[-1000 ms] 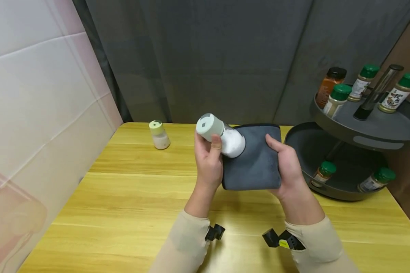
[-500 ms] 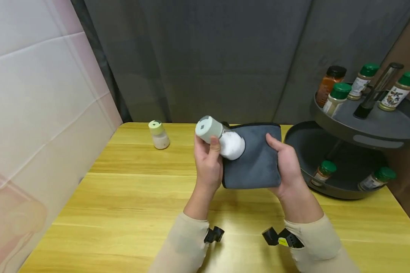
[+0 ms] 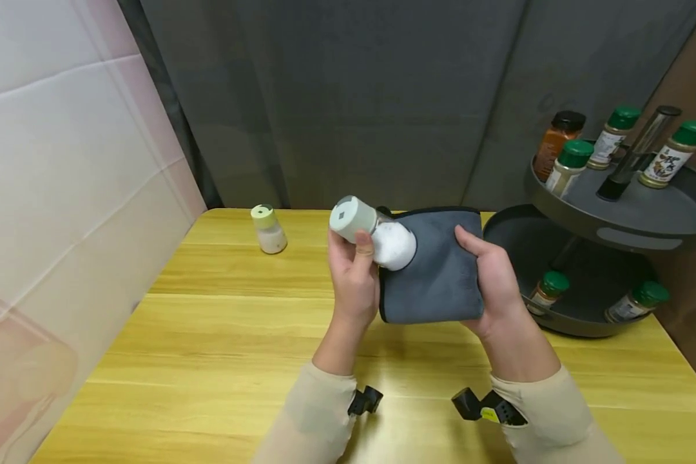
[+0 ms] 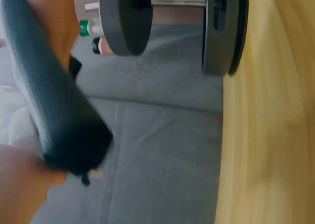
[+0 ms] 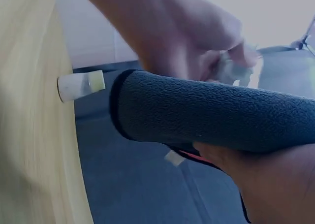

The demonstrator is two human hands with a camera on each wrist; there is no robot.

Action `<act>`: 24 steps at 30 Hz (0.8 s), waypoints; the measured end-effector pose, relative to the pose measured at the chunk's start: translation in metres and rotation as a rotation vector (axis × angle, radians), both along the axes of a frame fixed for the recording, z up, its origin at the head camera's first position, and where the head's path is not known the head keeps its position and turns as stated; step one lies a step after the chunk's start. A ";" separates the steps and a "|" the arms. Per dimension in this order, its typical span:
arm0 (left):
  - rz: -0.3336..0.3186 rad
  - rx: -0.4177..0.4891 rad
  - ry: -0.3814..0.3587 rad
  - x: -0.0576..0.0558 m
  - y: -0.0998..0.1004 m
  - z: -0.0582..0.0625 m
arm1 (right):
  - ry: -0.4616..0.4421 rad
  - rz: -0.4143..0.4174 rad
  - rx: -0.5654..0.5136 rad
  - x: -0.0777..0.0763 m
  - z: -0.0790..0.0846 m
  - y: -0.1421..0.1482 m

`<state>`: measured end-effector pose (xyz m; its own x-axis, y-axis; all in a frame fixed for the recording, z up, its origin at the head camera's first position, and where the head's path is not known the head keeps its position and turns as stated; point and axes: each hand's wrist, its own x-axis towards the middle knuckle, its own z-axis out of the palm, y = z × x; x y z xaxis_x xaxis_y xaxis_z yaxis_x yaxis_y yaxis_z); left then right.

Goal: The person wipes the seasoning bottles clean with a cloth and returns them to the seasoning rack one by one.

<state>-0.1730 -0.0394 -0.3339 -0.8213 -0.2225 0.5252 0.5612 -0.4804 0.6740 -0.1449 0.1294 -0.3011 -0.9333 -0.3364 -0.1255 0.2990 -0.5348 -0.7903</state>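
white-filled jar (image 3: 397, 246), long axis slanted (lid (image 3: 352, 217) upper-left); left hand (image 3: 354, 280) grips it, right hand (image 3: 494, 280) pinches grey cloth (image 3: 436, 277)

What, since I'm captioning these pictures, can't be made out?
Head view: most fingers of the right hand, hidden behind the gray cloth.
Head view: fine print on the spice bottles, too small.
Left wrist view: part of the rack, cut off by the top edge.
Right wrist view: the held jar, blurred and partly hidden by the cloth.
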 end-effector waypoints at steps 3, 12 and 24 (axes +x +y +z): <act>0.019 -0.040 0.009 0.002 0.003 0.000 | 0.008 -0.008 0.003 -0.004 -0.002 -0.007; 0.054 -0.026 -0.011 -0.002 -0.009 -0.005 | -0.015 -0.010 0.024 -0.001 -0.006 -0.006; 0.158 -0.145 -0.031 -0.008 -0.011 -0.007 | -0.029 -0.006 0.024 0.000 -0.011 -0.010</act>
<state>-0.1811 -0.0500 -0.3407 -0.7987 -0.2735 0.5360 0.5995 -0.2851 0.7479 -0.1449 0.1193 -0.3119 -0.9312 -0.3272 -0.1606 0.3187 -0.5173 -0.7942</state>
